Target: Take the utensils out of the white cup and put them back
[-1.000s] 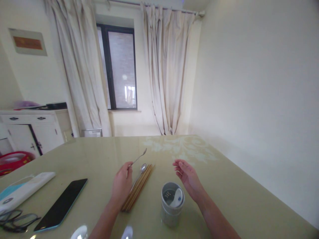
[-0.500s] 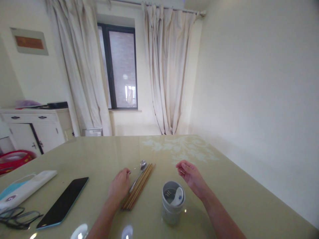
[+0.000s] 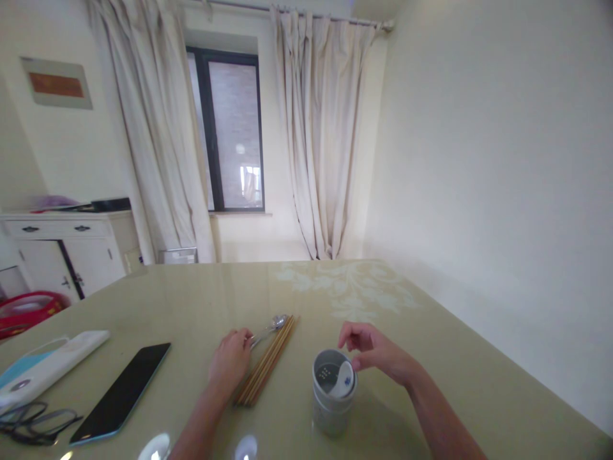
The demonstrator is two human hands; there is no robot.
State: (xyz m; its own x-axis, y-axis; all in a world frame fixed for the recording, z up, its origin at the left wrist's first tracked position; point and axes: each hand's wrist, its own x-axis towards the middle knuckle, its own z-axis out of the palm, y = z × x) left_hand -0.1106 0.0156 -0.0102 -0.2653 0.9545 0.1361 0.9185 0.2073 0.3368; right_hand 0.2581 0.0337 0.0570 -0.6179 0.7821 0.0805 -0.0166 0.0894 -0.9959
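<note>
White ceramic spoon with blue mark point(image 3: 344, 375): leaning inside the holder, against the right of its wall.
Grey cylindrical holder point(image 3: 329, 415): standing upright on the glossy olive-beige table point(image 3: 445, 383).
Right hand point(image 3: 378, 352): hovering at the rim, having just come in from beyond it; thumb and fingers are parting slightly, apparently holding nothing; whether the thumb is touching the spoon, I cannot tell.
Work: seemingly shifting from metal cutlery towards the holder.
Left hand point(image 3: 230, 359): resting by the handles of shiny metal spoons point(image 3: 278, 322), now lying together; fingers are curling, their hold unclear.
Slender brown wooden chopsticks point(image 3: 267, 365): lying bundled beside these spoons.
</note>
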